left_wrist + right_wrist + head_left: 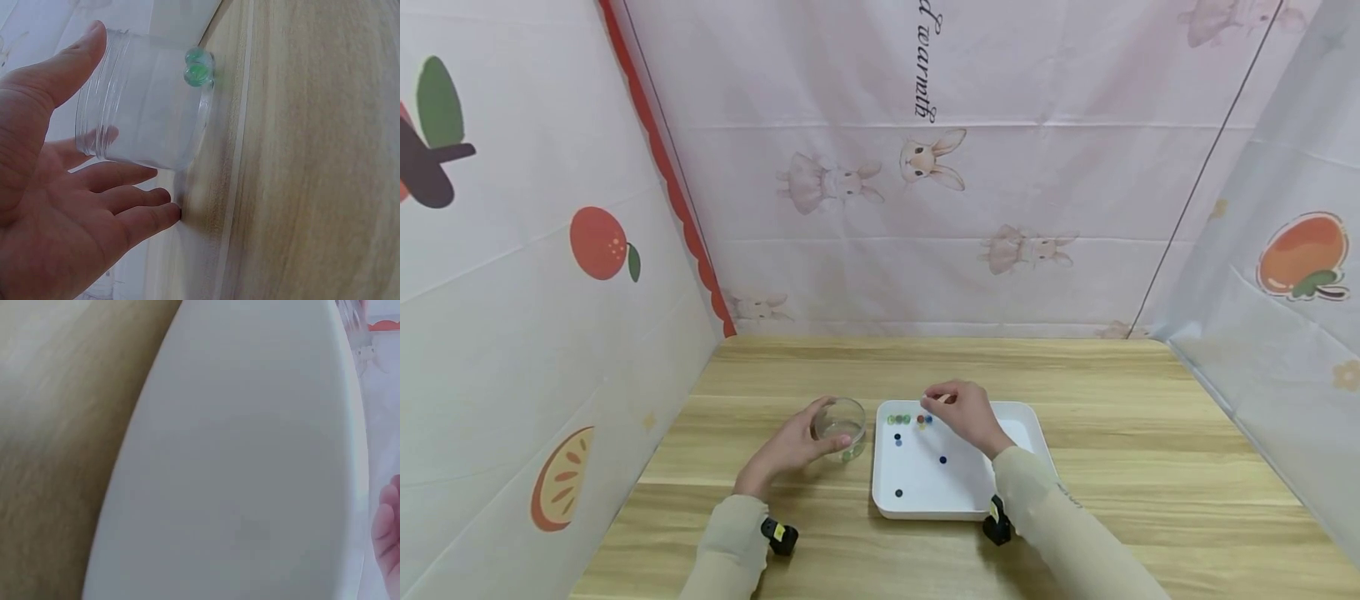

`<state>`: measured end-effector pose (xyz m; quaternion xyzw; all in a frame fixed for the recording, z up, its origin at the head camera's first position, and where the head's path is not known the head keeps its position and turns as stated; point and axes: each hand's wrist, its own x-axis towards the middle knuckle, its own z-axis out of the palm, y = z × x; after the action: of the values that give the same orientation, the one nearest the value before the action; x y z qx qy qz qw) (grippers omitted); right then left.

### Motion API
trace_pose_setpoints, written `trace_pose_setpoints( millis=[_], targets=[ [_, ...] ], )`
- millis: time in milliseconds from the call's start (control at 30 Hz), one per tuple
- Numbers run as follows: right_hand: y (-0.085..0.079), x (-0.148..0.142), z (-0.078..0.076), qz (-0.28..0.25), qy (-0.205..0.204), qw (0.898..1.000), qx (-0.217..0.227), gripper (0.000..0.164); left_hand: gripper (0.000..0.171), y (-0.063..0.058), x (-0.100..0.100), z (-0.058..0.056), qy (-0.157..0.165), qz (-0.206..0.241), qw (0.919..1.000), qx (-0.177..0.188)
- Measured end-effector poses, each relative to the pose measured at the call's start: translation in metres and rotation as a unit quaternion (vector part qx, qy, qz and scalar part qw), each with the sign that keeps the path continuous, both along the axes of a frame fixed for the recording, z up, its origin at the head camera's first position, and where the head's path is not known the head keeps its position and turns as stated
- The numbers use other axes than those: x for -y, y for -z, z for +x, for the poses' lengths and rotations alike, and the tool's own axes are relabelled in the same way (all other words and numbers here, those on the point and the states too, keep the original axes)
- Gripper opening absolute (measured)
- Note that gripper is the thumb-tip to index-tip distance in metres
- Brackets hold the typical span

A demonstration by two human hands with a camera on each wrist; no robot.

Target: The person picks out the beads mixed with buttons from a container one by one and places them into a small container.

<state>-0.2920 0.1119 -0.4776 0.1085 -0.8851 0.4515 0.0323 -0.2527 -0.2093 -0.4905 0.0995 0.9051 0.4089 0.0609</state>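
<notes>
One clear jar (pixel 842 421) is held in the left hand (pixel 792 444), a little left of the middle in the lower half of the head view, with the thumb on its near side and its mouth facing mostly up. Just to the right of the jar lies a white tray (pixel 970 505) on the wooden table (pixel 820 550), and its longer side seems to run left to right. Inside, near the upper left corner, are a row of greenish marbles (pixel 898 419), a red marble (pixel 921 419) and a blue marble (pixel 928 419); lower, a dark blue marble (pixel 943 460) and a black marble (pixel 898 493) lie apart. The right hand (pixel 967 414) is over the upper edge of the tray, nearer to these marbles than the left one. Its fingertips are close together, but I cannot tell if they hold something. From it, the jar lies to the left. The left wrist view shows thumb and fingers around the jar, and green marbles (pixel 198 74) at its base. In the right wrist view the tray fills the middle, and only some fingers appear at the lower right edge.
</notes>
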Motion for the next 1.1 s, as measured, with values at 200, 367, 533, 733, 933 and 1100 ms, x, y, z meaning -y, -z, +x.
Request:
trace_pose_setpoints(
  millis=[200,367,533,733,933,1100],
  targets=[
    [-0.007,0.004,0.002,-0.002,0.005,1.000,-0.001,0.023,0.089,-0.001,0.000,0.001,-0.004,-0.003,1.0000,0.003],
    [-0.011,0.009,0.001,-0.011,-0.011,1.000,-0.011,0.020,0.091,-0.002,0.001,0.002,0.000,-0.005,1.0000,0.000],
    [-0.014,0.017,0.000,-0.026,-0.029,0.999,-0.011,0.020,0.092,-0.002,0.000,0.002,-0.001,0.000,1.0000,0.001],
    [-0.018,0.028,0.002,-0.046,-0.052,0.998,0.000,0.021,0.093,-0.002,-0.001,0.003,-0.002,-0.001,1.0000,0.003],
    [-0.020,0.039,0.003,-0.048,-0.073,0.996,-0.008,0.024,0.094,-0.003,-0.001,0.004,-0.007,-0.003,1.0000,0.005],
    [-0.020,0.048,0.003,-0.040,-0.086,0.995,-0.011,0.022,0.094,-0.003,-0.001,0.004,-0.008,0.000,1.0000,0.004]
  ],
)
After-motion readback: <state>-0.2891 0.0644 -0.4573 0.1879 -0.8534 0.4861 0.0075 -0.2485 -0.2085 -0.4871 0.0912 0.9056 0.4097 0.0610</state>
